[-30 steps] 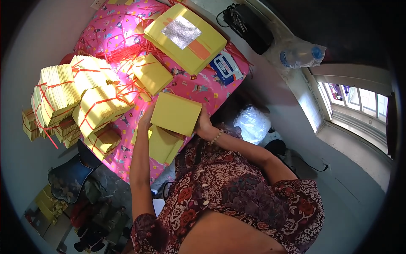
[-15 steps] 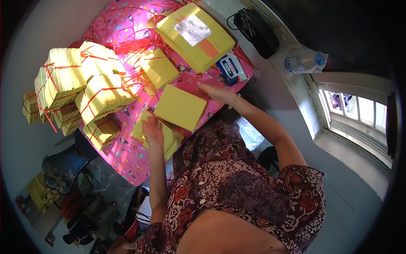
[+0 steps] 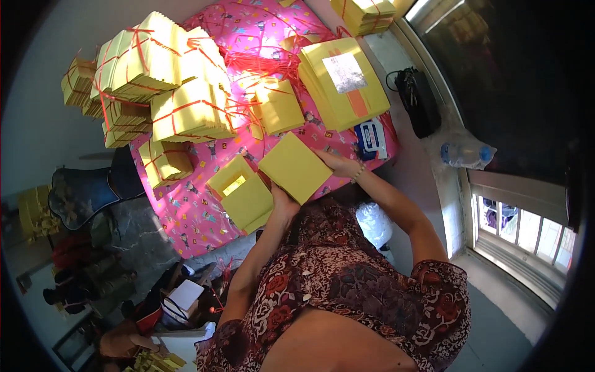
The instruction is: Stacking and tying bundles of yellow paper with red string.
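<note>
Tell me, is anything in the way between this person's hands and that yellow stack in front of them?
Nothing visible is. The left hand grips the near edge of the yellow stack and the right hand rests on its far right edge, both touching it directly. The flatter yellow pile lies beside it on the left, on the pink cloth.

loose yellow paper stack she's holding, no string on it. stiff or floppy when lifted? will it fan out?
The untied yellow stack looks flat and square-edged between the left hand and right hand, so probably fairly stiff as a block. Without red string like the tied bundles, sheets could likely slide or fan if tilted.
</note>
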A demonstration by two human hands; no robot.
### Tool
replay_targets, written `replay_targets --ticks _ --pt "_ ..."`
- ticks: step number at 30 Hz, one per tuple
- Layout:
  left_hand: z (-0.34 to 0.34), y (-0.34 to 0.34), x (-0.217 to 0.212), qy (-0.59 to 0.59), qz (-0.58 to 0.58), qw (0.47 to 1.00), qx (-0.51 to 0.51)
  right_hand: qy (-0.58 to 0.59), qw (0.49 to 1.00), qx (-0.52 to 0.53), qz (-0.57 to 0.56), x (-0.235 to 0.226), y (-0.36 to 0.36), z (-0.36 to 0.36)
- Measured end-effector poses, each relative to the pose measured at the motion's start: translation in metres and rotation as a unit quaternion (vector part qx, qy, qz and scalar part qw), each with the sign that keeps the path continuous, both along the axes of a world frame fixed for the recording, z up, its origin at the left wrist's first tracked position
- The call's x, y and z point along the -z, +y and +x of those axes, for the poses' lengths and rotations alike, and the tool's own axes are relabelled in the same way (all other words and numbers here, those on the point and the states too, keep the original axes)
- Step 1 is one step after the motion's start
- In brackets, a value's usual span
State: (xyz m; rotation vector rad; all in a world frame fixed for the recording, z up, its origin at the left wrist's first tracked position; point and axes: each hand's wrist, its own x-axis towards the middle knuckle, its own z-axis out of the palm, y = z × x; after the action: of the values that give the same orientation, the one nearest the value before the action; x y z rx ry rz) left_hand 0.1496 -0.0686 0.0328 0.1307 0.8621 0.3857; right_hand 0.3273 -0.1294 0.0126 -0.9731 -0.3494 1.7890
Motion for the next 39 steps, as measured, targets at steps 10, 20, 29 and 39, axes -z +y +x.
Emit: replay_targets --ticks 10,20,29,39 --pt "0.002 0.0 0.004 -0.013 -0.014 1.0 -0.011 -0.011 0.999 -0.024 -0.038 0.015 -0.001 0.015" --pt "-0.024 -0.003 0.039 -0.192 0.088 0.977 -0.023 -0.644 0.751 0.122 0.086 -0.022 0.142 0.065" --pt "-0.038 -0.016 -0.043 0.236 0.254 0.926 -0.153 -0.819 0.567 0.081 0.034 -0.002 0.255 0.08" --pt "-0.026 0.031 -0.105 0.22 0.405 0.885 -0.07 -0.654 0.685 0.174 0.269 -0.141 0.149 0.031"
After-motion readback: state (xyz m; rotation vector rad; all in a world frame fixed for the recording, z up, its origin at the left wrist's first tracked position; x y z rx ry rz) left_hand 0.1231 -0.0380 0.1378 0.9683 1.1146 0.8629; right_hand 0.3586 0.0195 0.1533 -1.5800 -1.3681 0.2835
